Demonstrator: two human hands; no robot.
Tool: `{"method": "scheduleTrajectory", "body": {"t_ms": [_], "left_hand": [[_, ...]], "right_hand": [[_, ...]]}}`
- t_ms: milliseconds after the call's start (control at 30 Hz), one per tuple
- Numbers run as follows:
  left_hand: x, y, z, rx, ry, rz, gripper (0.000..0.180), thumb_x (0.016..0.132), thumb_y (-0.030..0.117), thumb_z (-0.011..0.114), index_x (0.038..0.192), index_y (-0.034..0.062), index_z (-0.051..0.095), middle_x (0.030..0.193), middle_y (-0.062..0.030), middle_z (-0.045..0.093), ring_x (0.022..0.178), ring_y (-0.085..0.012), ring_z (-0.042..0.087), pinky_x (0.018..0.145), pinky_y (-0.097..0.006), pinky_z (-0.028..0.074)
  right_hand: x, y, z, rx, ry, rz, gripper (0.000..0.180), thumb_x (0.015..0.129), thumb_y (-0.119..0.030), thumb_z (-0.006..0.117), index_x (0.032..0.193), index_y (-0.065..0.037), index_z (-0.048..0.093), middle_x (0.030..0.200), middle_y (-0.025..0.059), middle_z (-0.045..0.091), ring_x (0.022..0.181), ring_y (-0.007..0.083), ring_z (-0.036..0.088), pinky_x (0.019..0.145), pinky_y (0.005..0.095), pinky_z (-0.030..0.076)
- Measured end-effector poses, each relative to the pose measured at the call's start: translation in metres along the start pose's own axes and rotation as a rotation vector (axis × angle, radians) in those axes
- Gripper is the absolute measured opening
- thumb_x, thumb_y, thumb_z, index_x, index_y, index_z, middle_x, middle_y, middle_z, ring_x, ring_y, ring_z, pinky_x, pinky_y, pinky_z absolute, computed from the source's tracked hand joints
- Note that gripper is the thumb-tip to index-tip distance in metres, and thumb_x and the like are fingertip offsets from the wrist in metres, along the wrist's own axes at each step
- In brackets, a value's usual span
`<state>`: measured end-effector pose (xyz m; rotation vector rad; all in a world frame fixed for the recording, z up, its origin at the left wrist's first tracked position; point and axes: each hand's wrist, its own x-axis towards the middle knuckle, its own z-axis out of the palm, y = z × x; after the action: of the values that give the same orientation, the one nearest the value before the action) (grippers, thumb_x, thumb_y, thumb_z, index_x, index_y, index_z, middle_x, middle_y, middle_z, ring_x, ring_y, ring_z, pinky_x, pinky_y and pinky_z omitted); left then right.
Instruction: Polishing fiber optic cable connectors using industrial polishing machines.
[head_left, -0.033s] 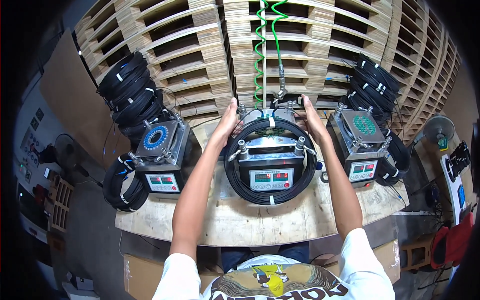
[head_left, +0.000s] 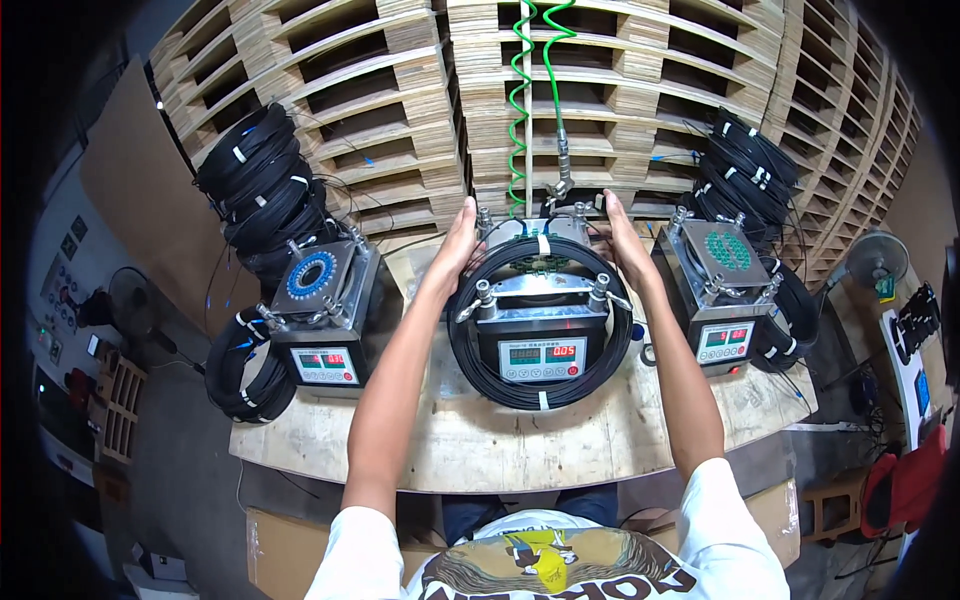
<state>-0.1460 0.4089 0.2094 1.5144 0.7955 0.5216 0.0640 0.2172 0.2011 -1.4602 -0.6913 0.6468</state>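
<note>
Stacked wooden pallets [head_left: 620,90] fill the background behind a worn wooden tabletop [head_left: 520,445] that carries three metal-cased machines with red digital readouts: one at left [head_left: 325,325], one in the middle [head_left: 540,320], one at right [head_left: 725,300]. A black cable coil [head_left: 540,392] rings the middle machine, lying around its casing. The step in hand looks like seating or lifting this coil. The left hand [head_left: 458,245] and right hand [head_left: 618,240] each rest on the coil's upper rim, fingers [head_left: 466,215] curled loosely over it; a firm grip cannot be told. Next would call for both hands moving evenly so the loops stay together. Two heaps of bundled coils flank the machines, left [head_left: 262,185] and right [head_left: 745,170]. One green coiled air hose [head_left: 520,100] hangs above the centre.
</note>
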Motion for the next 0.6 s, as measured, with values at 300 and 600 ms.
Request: {"method": "scheduleTrajectory", "body": {"t_ms": [300, 600], "left_hand": [[0.014, -0.029, 0.018, -0.074, 0.129, 0.144, 0.091, 0.099, 0.074, 0.027, 0.147, -0.0011, 0.044, 0.11, -0.0084, 0.061, 0.087, -0.0171, 0.051, 0.084, -0.034, 0.045], [0.02, -0.022, 0.013, -0.142, 0.068, -0.002, 0.089, 0.092, 0.083, 0.034, 0.145, 0.0137, 0.048, 0.116, -0.0151, 0.055, 0.093, -0.0189, 0.05, 0.091, -0.035, 0.043]], "right_hand": [[0.0, 0.017, 0.007, -0.195, 0.059, -0.148, 0.084, 0.1, -0.071, 0.029, 0.16, -0.013, 0.026, 0.151, 0.0061, 0.043, 0.084, 0.0163, 0.053, 0.087, 0.0327, 0.047], [0.018, 0.017, 0.008, -0.273, 0.104, -0.031, 0.084, 0.098, -0.073, 0.033, 0.154, -0.01, 0.041, 0.141, 0.0092, 0.053, 0.09, 0.0179, 0.054, 0.088, 0.0329, 0.046]]}}
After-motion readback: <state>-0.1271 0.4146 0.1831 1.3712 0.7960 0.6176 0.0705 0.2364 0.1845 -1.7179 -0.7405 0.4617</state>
